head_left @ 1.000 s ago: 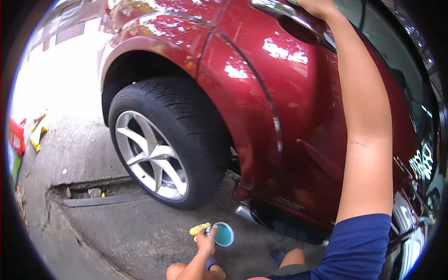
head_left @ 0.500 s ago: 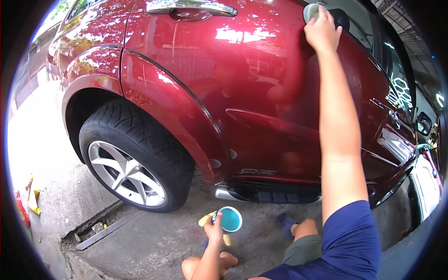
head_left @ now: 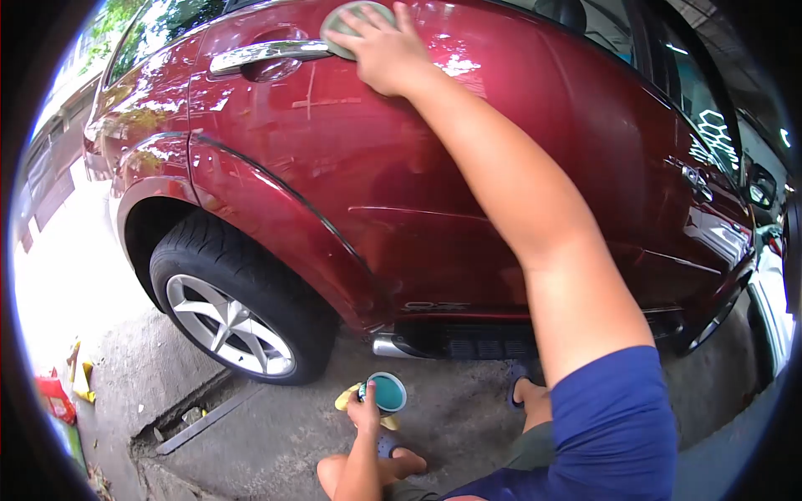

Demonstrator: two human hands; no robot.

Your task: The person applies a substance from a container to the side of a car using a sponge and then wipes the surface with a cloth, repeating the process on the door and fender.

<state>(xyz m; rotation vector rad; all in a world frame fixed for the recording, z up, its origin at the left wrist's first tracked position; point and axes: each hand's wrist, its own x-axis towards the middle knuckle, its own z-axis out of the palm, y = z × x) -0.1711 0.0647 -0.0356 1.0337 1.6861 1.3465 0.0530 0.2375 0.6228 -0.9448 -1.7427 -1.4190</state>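
My right hand (head_left: 386, 54) lies with spread fingers on a round grey-green pad (head_left: 341, 23), pressing it to the red car door (head_left: 434, 159) beside the right end of the chrome door handle (head_left: 267, 57). Low down, my left hand (head_left: 364, 411) grips the edge of a round tub (head_left: 387, 392) of teal paste, thumb over the rim. A yellow cloth (head_left: 347, 396) shows behind the tub and my left hand; whether it is held or lies on the ground I cannot tell.
The rear wheel (head_left: 234, 321) stands at the left, beside a gap in the concrete with a metal strip (head_left: 205, 424). A side step (head_left: 468, 342) runs under the door. Red and yellow wrappers (head_left: 55, 396) lie far left. A side mirror (head_left: 760, 185) juts out at right.
My right hand and the pad have moved left across the upper door, from near the window to the handle. My left hand still holds the tub. The view has shifted slightly.
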